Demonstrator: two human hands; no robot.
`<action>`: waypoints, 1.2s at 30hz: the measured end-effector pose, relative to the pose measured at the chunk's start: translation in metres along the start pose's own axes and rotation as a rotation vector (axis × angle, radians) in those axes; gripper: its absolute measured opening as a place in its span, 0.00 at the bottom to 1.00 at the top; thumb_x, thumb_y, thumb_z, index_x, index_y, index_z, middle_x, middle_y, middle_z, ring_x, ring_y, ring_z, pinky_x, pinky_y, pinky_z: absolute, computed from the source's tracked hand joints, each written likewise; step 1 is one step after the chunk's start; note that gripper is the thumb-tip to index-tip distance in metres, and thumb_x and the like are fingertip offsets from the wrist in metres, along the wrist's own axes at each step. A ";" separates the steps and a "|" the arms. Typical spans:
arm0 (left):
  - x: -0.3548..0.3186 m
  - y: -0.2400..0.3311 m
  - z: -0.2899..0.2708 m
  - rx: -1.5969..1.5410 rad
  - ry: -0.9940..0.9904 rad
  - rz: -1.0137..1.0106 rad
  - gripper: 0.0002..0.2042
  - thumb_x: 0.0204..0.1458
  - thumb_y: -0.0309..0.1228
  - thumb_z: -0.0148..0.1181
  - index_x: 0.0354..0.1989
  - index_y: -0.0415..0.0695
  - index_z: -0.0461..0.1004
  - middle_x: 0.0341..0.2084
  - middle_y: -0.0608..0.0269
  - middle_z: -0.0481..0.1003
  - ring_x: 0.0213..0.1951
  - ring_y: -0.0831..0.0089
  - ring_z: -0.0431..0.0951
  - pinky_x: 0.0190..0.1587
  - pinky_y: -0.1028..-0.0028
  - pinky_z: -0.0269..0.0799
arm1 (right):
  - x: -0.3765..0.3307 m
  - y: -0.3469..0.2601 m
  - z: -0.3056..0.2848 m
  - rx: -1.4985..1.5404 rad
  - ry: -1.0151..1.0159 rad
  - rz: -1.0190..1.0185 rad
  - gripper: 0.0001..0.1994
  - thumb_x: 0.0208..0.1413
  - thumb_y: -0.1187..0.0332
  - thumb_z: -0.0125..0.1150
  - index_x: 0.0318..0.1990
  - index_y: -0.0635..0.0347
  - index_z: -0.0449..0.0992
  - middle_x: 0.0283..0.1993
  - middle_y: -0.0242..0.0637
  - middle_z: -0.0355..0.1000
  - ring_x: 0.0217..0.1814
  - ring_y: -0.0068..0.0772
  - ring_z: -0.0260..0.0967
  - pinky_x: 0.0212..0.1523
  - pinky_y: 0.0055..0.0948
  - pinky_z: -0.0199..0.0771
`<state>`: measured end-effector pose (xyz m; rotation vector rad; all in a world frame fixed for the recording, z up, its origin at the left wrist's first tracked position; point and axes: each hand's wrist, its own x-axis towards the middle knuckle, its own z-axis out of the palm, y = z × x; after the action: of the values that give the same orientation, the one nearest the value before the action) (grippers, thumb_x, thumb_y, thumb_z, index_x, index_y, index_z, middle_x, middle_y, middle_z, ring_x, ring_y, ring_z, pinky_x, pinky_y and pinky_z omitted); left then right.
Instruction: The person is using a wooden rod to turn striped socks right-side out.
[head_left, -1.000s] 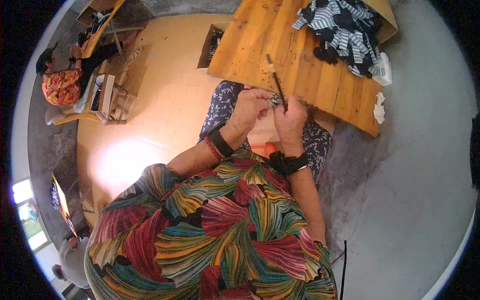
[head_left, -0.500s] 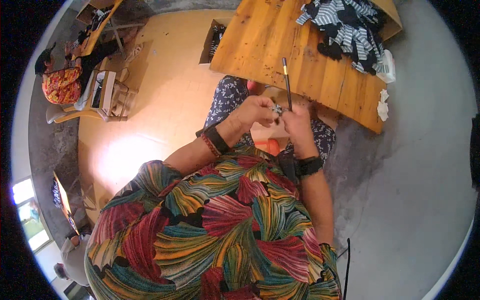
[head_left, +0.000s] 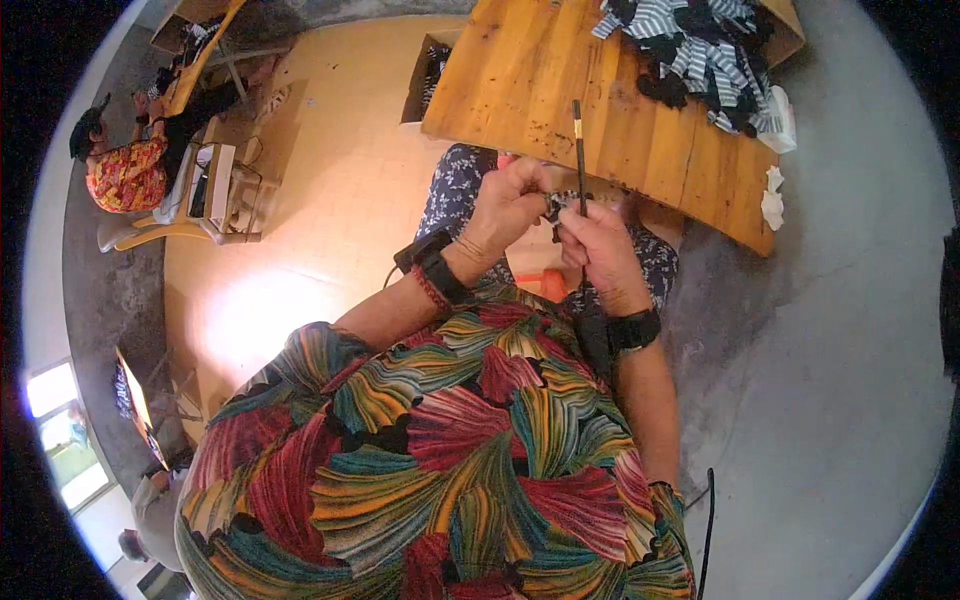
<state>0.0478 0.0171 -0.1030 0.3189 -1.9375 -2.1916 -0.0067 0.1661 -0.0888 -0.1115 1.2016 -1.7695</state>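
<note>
**Two hands close on a small striped piece and a thin dark stick**

At the far left another person (head_left: 128,170) in a red patterned top sits on a pale chair. Nearer the middle, the wearer's left hand (head_left: 508,200) is raised over the lap, its grip pinched shut on a small black-and-white striped piece (head_left: 556,203) of soft fabric held between both hands. A dark band circles that wrist. Just to the right, the right hand (head_left: 598,252) has its grip closed around a thin, straight dark stick (head_left: 579,150), which rises upright from the fingers and crosses the near edge of the tabletop (head_left: 520,90). The tabletop is made of warm, knotty wooden planks. On its far right corner lies a rumpled heap of striped cloth (head_left: 700,50), black and white, and crumpled white scraps (head_left: 771,198) rest at the plank edge.
</note>
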 end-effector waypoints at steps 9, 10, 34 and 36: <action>0.011 0.004 0.002 -0.818 -0.083 -0.352 0.10 0.37 0.17 0.54 0.29 0.43 0.66 0.20 0.66 0.69 0.13 0.78 0.66 0.12 0.83 0.58 | 0.012 0.007 0.009 -0.818 0.457 -0.693 0.08 0.50 0.69 0.49 0.25 0.66 0.67 0.17 0.33 0.61 0.18 0.26 0.61 0.20 0.28 0.59; 0.010 0.003 0.003 -0.818 -0.086 -0.355 0.10 0.37 0.17 0.54 0.29 0.43 0.66 0.20 0.66 0.69 0.13 0.78 0.66 0.12 0.83 0.58 | 0.011 0.006 0.011 -0.882 0.505 -0.749 0.09 0.49 0.69 0.49 0.23 0.68 0.65 0.15 0.38 0.58 0.19 0.31 0.62 0.20 0.34 0.59; 0.006 0.005 0.003 -0.201 -0.096 -0.498 0.07 0.37 0.20 0.49 0.26 0.35 0.71 0.14 0.62 0.69 0.14 0.76 0.69 0.15 0.79 0.65 | -0.009 0.006 0.012 -1.167 0.451 -0.612 0.11 0.50 0.66 0.51 0.24 0.66 0.65 0.20 0.47 0.62 0.24 0.47 0.64 0.25 0.38 0.63; 0.010 0.003 0.002 -0.218 -0.124 -0.509 0.07 0.37 0.20 0.49 0.27 0.34 0.70 0.14 0.61 0.69 0.13 0.74 0.70 0.13 0.79 0.64 | -0.007 0.007 0.010 -1.215 0.501 -0.687 0.11 0.50 0.66 0.51 0.24 0.66 0.64 0.20 0.47 0.63 0.25 0.51 0.63 0.26 0.39 0.63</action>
<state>0.0374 0.0159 -0.0996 0.7214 -1.7987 -2.7697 0.0073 0.1637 -0.0863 -0.9092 2.7189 -1.3377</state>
